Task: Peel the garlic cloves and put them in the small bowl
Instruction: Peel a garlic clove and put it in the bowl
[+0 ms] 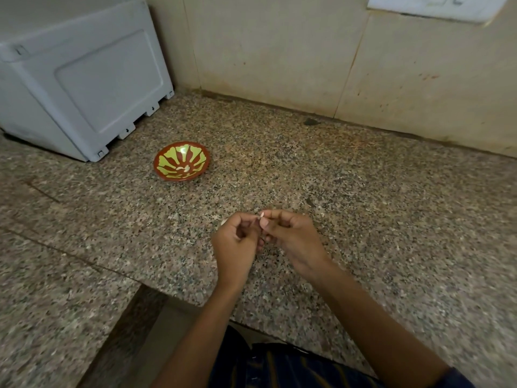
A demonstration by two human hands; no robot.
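A small red bowl point(167, 176) with a yellow-green flower pattern sits on the speckled granite counter point(363, 191), left of centre. Pale peeled cloves point(183, 169) lie at its bottom. Over the counter's middle, my left hand point(235, 245) and my right hand point(291, 236) meet fingertip to fingertip. Between them they pinch a small garlic clove point(262, 215), of which only a pale tip shows. Both hands have curled fingers. The bowl lies well to the upper left of the hands.
A light grey plastic box point(84, 79) stands at the back left, close behind the bowl. A beige tiled wall point(279, 51) bounds the counter at the back. The counter's front edge steps down at the lower left.
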